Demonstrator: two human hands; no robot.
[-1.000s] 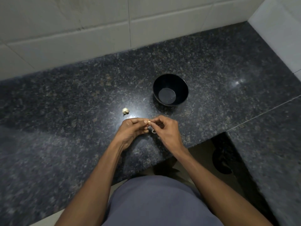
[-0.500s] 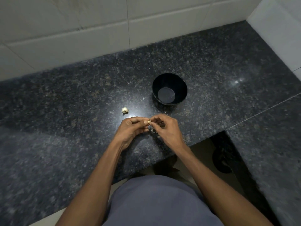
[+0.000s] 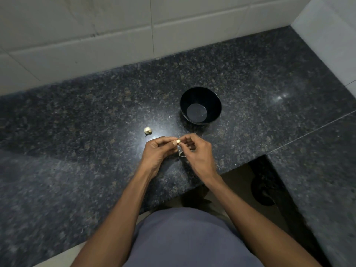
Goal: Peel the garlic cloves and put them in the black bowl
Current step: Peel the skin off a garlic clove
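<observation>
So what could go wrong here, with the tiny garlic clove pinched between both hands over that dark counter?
The garlic clove is small and held only at the fingertips of the left hand and right hand, so it could slip and bounce off the counter edge close below. A peel strip hangs under the hands; bits may stick to the clove and end up in the black bowl.

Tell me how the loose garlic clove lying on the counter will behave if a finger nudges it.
The garlic clove looks small and rounded, so it would probably rock or roll rather than stay put. The counter is polished and shiny, so it may also skid easily. It probably weighs very little.
</observation>
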